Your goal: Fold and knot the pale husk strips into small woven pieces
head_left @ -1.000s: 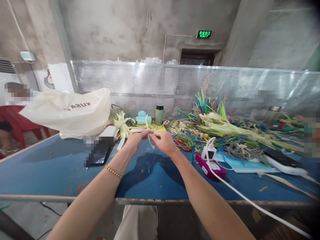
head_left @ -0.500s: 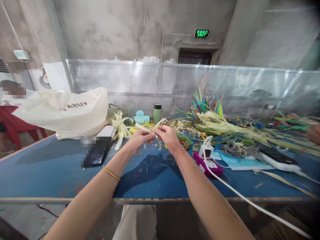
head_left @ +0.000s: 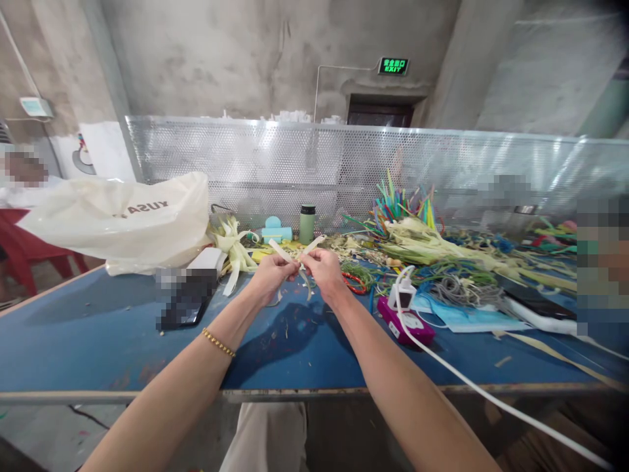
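Observation:
Pale strips of dried husk (head_left: 281, 250) cross between my hands above the blue table, their ends sticking up and hanging down. My left hand (head_left: 271, 276) is closed, pinching the strips between thumb and fingertips. Opposite it, my right hand (head_left: 323, 267) pinches the same strips, its fingertips almost touching the left ones. The exact crossing point is partly hidden by my fingers. To the left of my hands lies a bunch of pale husk (head_left: 237, 246). A green bottle with a black lid (head_left: 307, 224) stands behind them.
On the left are a large cream bag (head_left: 122, 219) and a dark phone (head_left: 183, 307). At right, a purple power strip (head_left: 407, 321) holds a charger with a white cable (head_left: 472, 387). Beyond lie cords (head_left: 457, 288), a blue mask (head_left: 466, 318) and husk leaves (head_left: 417, 241). A perforated metal screen (head_left: 275, 164) backs the table.
The strips in my fingers have turned so they now form a clearer X. Both hands have drawn slightly closer together. A person at the far right has come further into view.

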A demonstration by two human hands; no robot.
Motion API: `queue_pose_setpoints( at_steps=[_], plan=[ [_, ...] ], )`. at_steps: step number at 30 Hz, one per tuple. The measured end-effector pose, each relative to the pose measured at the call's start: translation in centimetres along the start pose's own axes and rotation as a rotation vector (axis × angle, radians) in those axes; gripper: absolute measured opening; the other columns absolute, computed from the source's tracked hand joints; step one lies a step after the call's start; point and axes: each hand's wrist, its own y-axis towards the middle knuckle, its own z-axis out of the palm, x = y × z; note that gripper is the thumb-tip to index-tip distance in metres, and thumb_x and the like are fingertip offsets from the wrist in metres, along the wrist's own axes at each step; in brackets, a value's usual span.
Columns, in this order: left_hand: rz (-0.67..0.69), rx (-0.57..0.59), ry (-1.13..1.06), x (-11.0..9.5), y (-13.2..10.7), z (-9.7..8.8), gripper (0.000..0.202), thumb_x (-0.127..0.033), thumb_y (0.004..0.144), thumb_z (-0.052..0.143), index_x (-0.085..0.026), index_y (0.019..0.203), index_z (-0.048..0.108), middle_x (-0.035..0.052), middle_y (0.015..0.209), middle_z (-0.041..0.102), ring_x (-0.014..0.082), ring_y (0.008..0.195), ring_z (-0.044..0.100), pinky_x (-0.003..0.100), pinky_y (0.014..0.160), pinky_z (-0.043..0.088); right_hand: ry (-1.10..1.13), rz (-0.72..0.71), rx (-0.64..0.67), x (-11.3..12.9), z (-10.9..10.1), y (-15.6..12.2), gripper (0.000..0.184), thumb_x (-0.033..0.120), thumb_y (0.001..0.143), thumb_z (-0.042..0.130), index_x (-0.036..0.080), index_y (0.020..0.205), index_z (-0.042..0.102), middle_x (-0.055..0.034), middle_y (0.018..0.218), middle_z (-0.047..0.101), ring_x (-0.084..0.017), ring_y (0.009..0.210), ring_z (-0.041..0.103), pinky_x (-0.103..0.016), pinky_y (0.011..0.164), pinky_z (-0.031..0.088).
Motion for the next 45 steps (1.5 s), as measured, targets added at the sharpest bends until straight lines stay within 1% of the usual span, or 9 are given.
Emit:
queue_pose_setpoints(
  at_steps=[5, 10, 13, 15, 19, 21, 26, 34, 45],
  plan=[
    [0.007, 0.002, 0.059, 0.2, 0.1, -0.3, 0.020, -0.028, 0.063, 0.075, -0.012, 0.060, 0.063, 0.0010, 0.055, 0.056, 0.0095, 0.052, 0.047, 0.024, 0.052, 0.036, -0.134, -0.035, 0.009, -0.1, -0.5, 0.2, 0.026, 0.033, 0.073, 0.060, 0.018, 0.053, 0.054, 0.0026, 0.045, 0.050, -0.011, 0.045, 0.045, -0.024, 0.048, 0.032],
    [0.006, -0.062, 0.285, 0.7, 0.4, -1.0, 0.027, -0.032, 0.062, 0.076, -0.014, 0.053, 0.058, -0.0007, 0.049, 0.053, 0.0095, 0.048, 0.044, 0.024, 0.049, 0.033, -0.469, -0.303, -0.034, 0.6, -1.5, 0.2, 0.031, 0.034, 0.083, 0.058, 0.017, 0.058, 0.060, -0.0019, 0.056, 0.059, -0.013, 0.056, 0.052, -0.025, 0.059, 0.037],
    [0.015, -0.038, 0.360, 0.8, 0.2, -1.2, 0.033, -0.033, 0.059, 0.078, -0.015, 0.048, 0.053, -0.0035, 0.046, 0.046, 0.0080, 0.047, 0.039, 0.023, 0.048, 0.028, -0.488, -0.461, 0.073, 0.9, -1.5, 0.0, 0.013, 0.028, 0.081, 0.062, 0.017, 0.080, 0.070, -0.0038, 0.075, 0.065, -0.013, 0.066, 0.056, -0.024, 0.065, 0.040],
    [0.022, 0.004, 0.368, 0.6, 0.0, -1.2, 0.036, -0.033, 0.058, 0.079, -0.015, 0.047, 0.050, -0.0054, 0.046, 0.040, 0.0066, 0.047, 0.033, 0.023, 0.048, 0.022, -0.497, -0.498, 0.150, 0.9, -1.5, 0.0, 0.010, 0.023, 0.078, 0.065, 0.018, 0.083, 0.071, -0.0039, 0.079, 0.066, -0.013, 0.068, 0.056, -0.023, 0.066, 0.041],
    [0.016, 0.149, 0.266, -0.2, -0.4, -1.2, 0.026, -0.034, 0.063, 0.076, -0.013, 0.059, 0.061, -0.0029, 0.055, 0.048, 0.0081, 0.053, 0.039, 0.023, 0.052, 0.027, -0.367, -0.367, 0.158, 0.7, -1.5, 0.2, 0.012, 0.023, 0.077, 0.062, 0.015, 0.072, 0.069, -0.0019, 0.069, 0.066, -0.012, 0.062, 0.056, -0.023, 0.062, 0.041],
    [-0.008, 0.167, 0.243, -0.5, -0.4, -1.1, 0.026, -0.036, 0.066, 0.074, -0.013, 0.063, 0.063, -0.0013, 0.058, 0.051, 0.0088, 0.054, 0.042, 0.023, 0.052, 0.029, -0.314, -0.299, 0.150, 0.8, -1.7, 0.2, 0.014, 0.026, 0.076, 0.061, 0.015, 0.070, 0.068, -0.0010, 0.064, 0.066, -0.013, 0.060, 0.056, -0.023, 0.060, 0.041],
    [0.021, 0.063, 0.289, -0.3, -0.3, -0.8, 0.036, -0.046, 0.068, 0.074, -0.015, 0.059, 0.059, -0.0021, 0.051, 0.048, 0.0083, 0.048, 0.039, 0.023, 0.048, 0.024, -0.285, -0.240, 0.158, 1.1, -1.7, 0.0, 0.018, 0.027, 0.074, 0.059, 0.016, 0.063, 0.067, -0.0002, 0.057, 0.063, -0.013, 0.057, 0.054, -0.023, 0.057, 0.040],
    [0.006, 0.027, 0.328, 0.2, -0.3, -0.8, 0.031, -0.041, 0.066, 0.074, -0.015, 0.060, 0.059, -0.0012, 0.052, 0.051, 0.0086, 0.047, 0.040, 0.023, 0.046, 0.025, -0.308, -0.269, 0.110, 0.7, -1.2, 0.1, 0.014, 0.024, 0.071, 0.057, 0.016, 0.062, 0.063, -0.0002, 0.060, 0.063, -0.013, 0.060, 0.054, -0.023, 0.060, 0.040],
    [0.034, 0.032, 0.435, 0.4, 0.0, -0.9, 0.030, -0.041, 0.065, 0.071, -0.014, 0.059, 0.057, -0.0020, 0.051, 0.050, 0.0088, 0.048, 0.040, 0.022, 0.048, 0.025, -0.315, -0.191, 0.028, 0.6, -0.9, -0.2, 0.016, 0.027, 0.072, 0.057, 0.017, 0.060, 0.058, 0.0003, 0.056, 0.059, -0.012, 0.055, 0.051, -0.023, 0.055, 0.037]
  ],
)
